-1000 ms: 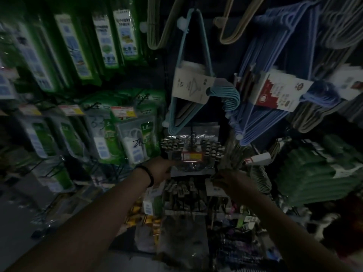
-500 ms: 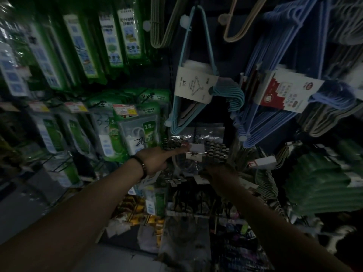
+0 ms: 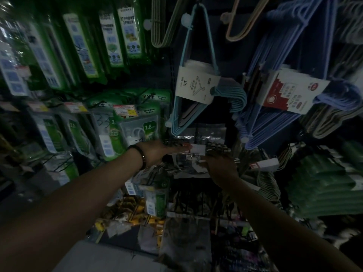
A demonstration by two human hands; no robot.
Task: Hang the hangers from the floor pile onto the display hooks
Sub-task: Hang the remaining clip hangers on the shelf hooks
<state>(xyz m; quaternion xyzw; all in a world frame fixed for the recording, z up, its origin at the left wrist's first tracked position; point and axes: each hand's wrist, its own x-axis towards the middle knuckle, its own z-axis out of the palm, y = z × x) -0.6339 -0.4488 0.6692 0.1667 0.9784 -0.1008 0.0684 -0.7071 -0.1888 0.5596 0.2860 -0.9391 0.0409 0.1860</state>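
Note:
A clear bag of metal clip hangers hangs on a display hook at the middle of the dim wall, with a small price tag in front. My left hand reaches in from the left, its fingers straight and lying against the bag's left side by the tag. Under the bag's lower right corner is my right hand, with its fingers curled up around the clips there. The floor pile is not in sight.
Above hang a light blue hanger bundle in a white sleeve, a blue bundle with a red-and-white label, and beige hangers. Green packets fill the left wall. Green stacked goods sit at right, cluttered racks below.
Both hands have risen to the bag of clip hangers. My left fingers have stretched out along its left side and my right hand has closed in under its right corner.

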